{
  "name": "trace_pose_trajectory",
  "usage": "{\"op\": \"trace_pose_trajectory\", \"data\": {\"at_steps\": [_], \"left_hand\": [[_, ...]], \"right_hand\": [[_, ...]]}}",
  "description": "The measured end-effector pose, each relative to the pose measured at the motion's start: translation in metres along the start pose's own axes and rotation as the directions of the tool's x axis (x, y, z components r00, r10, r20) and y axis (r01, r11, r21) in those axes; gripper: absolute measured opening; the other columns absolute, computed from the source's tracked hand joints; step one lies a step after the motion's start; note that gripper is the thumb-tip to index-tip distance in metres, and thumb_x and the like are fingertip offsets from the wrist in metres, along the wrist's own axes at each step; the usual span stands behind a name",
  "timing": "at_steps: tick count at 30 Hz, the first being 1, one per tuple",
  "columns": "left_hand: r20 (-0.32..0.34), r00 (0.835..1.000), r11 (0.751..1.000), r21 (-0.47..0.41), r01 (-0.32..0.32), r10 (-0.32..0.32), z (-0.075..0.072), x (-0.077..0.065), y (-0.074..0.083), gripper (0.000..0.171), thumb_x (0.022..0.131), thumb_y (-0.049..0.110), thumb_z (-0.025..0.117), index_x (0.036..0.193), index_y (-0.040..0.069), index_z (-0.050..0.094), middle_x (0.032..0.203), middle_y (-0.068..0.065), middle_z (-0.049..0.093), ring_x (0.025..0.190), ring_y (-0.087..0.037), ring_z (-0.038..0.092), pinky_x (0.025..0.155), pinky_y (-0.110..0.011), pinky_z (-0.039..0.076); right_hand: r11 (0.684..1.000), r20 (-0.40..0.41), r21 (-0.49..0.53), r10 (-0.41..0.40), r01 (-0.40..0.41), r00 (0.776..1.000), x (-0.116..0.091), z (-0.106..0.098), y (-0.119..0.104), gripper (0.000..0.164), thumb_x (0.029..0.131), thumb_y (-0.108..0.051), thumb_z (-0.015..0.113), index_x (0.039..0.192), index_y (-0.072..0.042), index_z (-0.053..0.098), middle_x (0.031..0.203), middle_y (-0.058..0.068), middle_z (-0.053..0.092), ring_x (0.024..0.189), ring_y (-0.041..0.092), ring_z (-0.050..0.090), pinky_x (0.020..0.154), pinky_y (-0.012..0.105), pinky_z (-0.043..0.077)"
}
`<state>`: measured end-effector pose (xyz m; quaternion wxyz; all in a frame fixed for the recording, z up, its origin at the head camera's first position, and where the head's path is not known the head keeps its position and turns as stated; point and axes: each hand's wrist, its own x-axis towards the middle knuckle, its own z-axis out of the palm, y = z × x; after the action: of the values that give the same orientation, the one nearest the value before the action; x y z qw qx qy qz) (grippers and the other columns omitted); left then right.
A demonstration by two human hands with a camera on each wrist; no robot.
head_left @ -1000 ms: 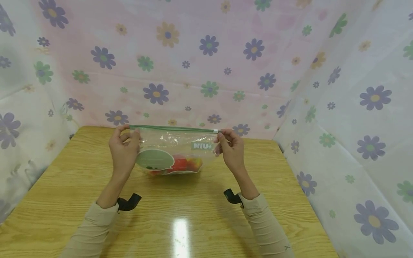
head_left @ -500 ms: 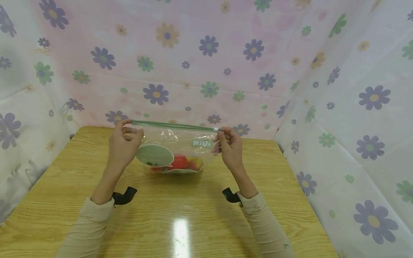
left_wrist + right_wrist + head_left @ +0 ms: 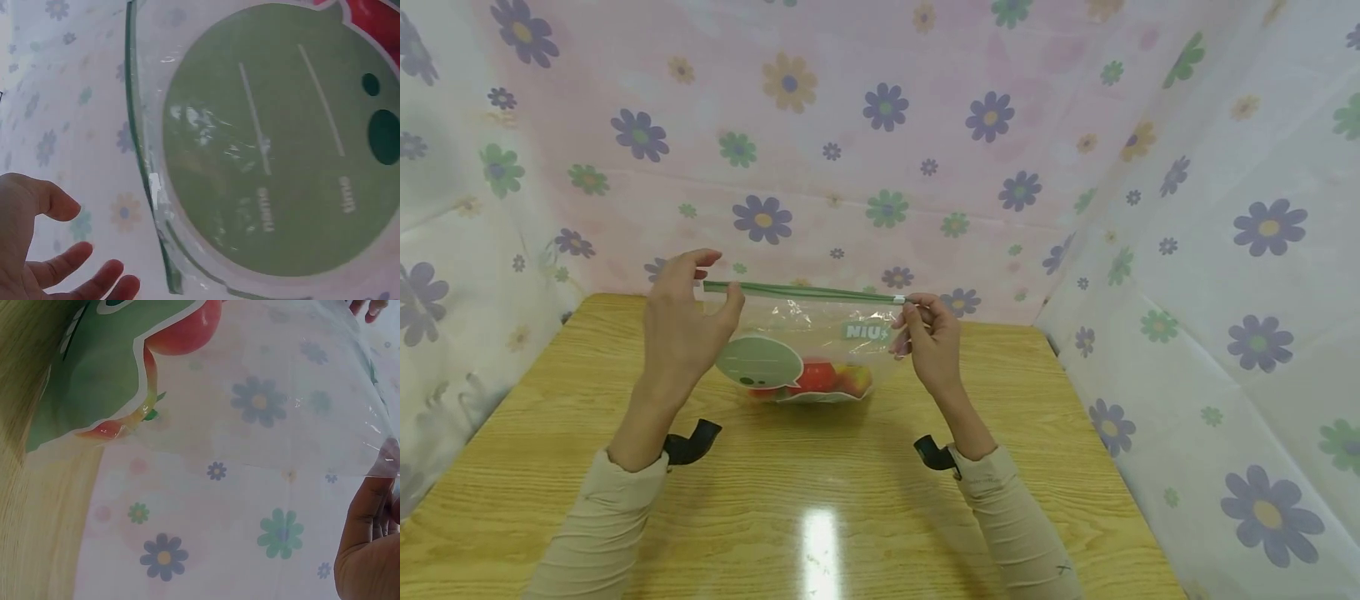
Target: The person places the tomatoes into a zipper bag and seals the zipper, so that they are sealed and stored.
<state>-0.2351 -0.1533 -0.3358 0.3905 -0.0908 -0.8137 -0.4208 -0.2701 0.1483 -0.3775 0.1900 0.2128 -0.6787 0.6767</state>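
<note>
A clear zip bag (image 3: 790, 317) with a green zip strip stands on the table, bulging at its base. Red fruit (image 3: 817, 377) and a yellow-red fruit (image 3: 854, 380) show through its lower part. My right hand (image 3: 937, 342) pinches the top right corner, just beside the white slider (image 3: 899, 299). At the top left corner my left hand (image 3: 679, 329) has its thumb and fingers spread apart. In the left wrist view those fingers (image 3: 69, 256) are off the green strip (image 3: 132, 100), beside the bag's green oval label (image 3: 275, 137).
The wooden table (image 3: 760, 517) reaches back to a flowered cloth (image 3: 835, 183), which also hangs at both sides. A black curved camera mount (image 3: 694, 442) sits at the left wrist, and another mount (image 3: 933, 452) at the right.
My left hand has let go of the bag's top left corner, its fingers rising and spreading. The bag's left top edge went up a little earlier. My right hand keeps its pinch.
</note>
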Motion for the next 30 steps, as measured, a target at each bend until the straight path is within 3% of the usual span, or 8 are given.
{"op": "trace_pose_trajectory", "data": {"at_steps": [4, 8, 15, 21, 24, 30], "left_hand": [[0.053, 0.992, 0.993, -0.049, -0.110, 0.113, 0.002, 0.004, 0.016, 0.028, 0.090, 0.006, 0.068, 0.115, -0.005, 0.068, 0.114, -0.022, 0.070, 0.102, -0.038, 0.060, 0.089, -0.051, 0.046], [0.147, 0.974, 0.983, -0.093, -0.159, 0.171, 0.011, 0.005, 0.031, 0.023, 0.091, 0.003, 0.068, 0.112, -0.003, 0.070, 0.113, -0.018, 0.070, 0.104, -0.035, 0.061, 0.093, -0.049, 0.049], [0.342, 0.903, 0.966, -0.086, -0.244, 0.259, 0.035, 0.006, 0.044, 0.021, 0.093, 0.008, 0.070, 0.113, 0.000, 0.071, 0.115, -0.015, 0.070, 0.111, -0.034, 0.064, 0.095, -0.048, 0.054], [0.453, 0.856, 0.963, -0.023, -0.269, 0.250, 0.054, 0.006, 0.048, 0.026, 0.094, 0.014, 0.070, 0.117, 0.001, 0.070, 0.117, -0.014, 0.069, 0.113, -0.034, 0.063, 0.098, -0.047, 0.053], [0.470, 0.847, 0.960, -0.001, -0.281, 0.248, 0.062, 0.006, 0.051, 0.026, 0.094, 0.016, 0.071, 0.116, 0.001, 0.071, 0.115, -0.015, 0.070, 0.111, -0.034, 0.064, 0.097, -0.048, 0.053], [0.465, 0.854, 0.959, 0.031, -0.280, 0.234, 0.077, 0.009, 0.055, 0.026, 0.093, 0.017, 0.072, 0.114, 0.002, 0.072, 0.112, -0.013, 0.071, 0.108, -0.034, 0.064, 0.100, -0.052, 0.049]], "right_hand": [[1.000, -0.006, 0.001, -0.010, 0.010, 1.000, 0.000, 0.001, -0.001, 0.017, 0.107, -0.008, 0.052, 0.111, 0.007, 0.058, 0.075, -0.006, 0.067, 0.049, 0.006, 0.061, 0.046, 0.019, 0.052], [1.000, -0.004, -0.001, -0.006, 0.006, 1.000, 0.000, 0.002, -0.002, 0.017, 0.107, -0.008, 0.051, 0.112, 0.008, 0.058, 0.074, -0.006, 0.067, 0.048, 0.006, 0.060, 0.046, 0.019, 0.052], [1.000, 0.001, -0.002, -0.012, 0.012, 1.000, 0.000, 0.004, -0.001, 0.018, 0.107, -0.008, 0.051, 0.112, 0.008, 0.057, 0.074, -0.007, 0.067, 0.048, 0.006, 0.060, 0.045, 0.020, 0.051], [1.000, 0.003, 0.003, -0.005, 0.005, 1.000, -0.001, 0.006, 0.001, 0.020, 0.107, -0.008, 0.051, 0.114, 0.010, 0.056, 0.074, -0.006, 0.067, 0.048, 0.006, 0.059, 0.044, 0.019, 0.051], [1.000, 0.015, 0.016, 0.006, -0.006, 1.000, -0.002, 0.007, 0.000, 0.022, 0.107, -0.008, 0.052, 0.114, 0.013, 0.055, 0.074, -0.005, 0.066, 0.048, 0.007, 0.059, 0.044, 0.020, 0.051], [0.999, 0.035, 0.029, 0.027, -0.028, 0.999, -0.001, 0.009, -0.001, 0.024, 0.107, -0.006, 0.051, 0.114, 0.017, 0.052, 0.073, -0.002, 0.065, 0.047, 0.008, 0.059, 0.044, 0.020, 0.051]]}}
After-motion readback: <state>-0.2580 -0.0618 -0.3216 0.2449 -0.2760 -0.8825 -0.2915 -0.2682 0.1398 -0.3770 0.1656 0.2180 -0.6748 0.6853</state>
